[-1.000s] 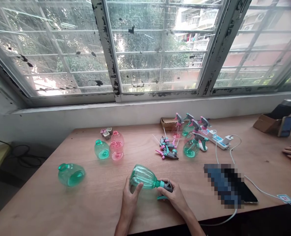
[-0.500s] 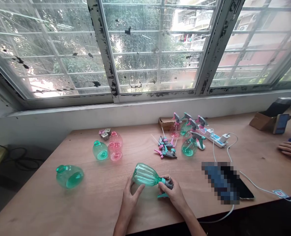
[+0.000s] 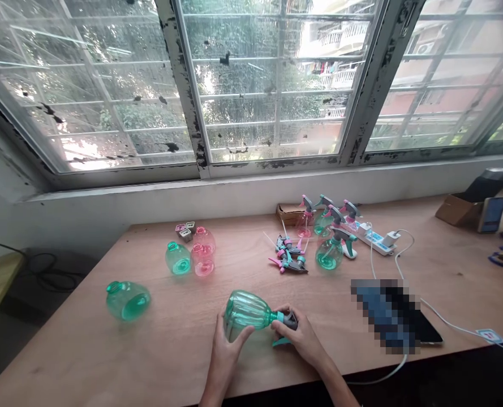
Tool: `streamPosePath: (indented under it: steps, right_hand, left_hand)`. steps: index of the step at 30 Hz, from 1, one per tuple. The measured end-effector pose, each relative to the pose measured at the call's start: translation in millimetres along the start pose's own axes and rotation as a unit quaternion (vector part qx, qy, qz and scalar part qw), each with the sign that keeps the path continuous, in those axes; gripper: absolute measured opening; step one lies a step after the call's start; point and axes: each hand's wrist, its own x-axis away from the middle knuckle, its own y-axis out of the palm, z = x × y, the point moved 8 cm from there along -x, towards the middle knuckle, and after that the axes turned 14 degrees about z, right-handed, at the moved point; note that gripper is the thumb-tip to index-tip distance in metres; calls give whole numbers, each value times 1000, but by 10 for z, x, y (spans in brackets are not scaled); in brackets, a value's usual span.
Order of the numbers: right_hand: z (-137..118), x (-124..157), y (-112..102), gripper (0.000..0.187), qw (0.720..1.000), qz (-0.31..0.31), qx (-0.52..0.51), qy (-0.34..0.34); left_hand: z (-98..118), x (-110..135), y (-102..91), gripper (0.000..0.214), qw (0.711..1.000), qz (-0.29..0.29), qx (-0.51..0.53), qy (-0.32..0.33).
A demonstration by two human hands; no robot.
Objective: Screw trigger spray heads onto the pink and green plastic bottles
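A green transparent spray bottle (image 3: 248, 310) lies sideways between my hands, its neck pointing right. My left hand (image 3: 229, 343) is closed round the bottle's base end. At the other end my right hand (image 3: 300, 337) grips the grey and teal spray head (image 3: 291, 320), whose teal trigger hangs below. Left of them, a headless green bottle (image 3: 129, 301) rests tilted on the table. Farther back stand another green bottle (image 3: 178, 259) and two pink bottles (image 3: 203, 261), all without heads. Several loose pink, teal and grey spray heads (image 3: 291, 257) lie in a pile beyond my hands.
Spray bottles with heads fitted (image 3: 329, 254) stand at the back, beside a white power strip (image 3: 374, 238). A black tablet (image 3: 423, 322), partly pixelated, lies at right with white cables. Small dark blocks (image 3: 186, 233) sit near the wall. A cardboard box (image 3: 457, 210) holds a dark object.
The view has shifted slightly. My left hand and the bottle's base sit a little lower, with the bottle still in both hands. Another person's hand at the far right has left the view.
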Motion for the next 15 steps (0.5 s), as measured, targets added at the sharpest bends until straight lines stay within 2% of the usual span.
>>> streamPosePath:
  steps: [5,12,15]
  right_hand:
    - [-1,-8,-44,34,999,28,-10,-14]
    - [21,99,3,35,1000,11,-20,-17]
    - [76,94,-38,38,999,36,-32,-21]
  left_hand:
    - [44,42,95,61,998,-55,34,-11]
    - [-60,22,6,73,1000,0,18,-3]
    - [-55,15,-13,78,1000,3,-14,15]
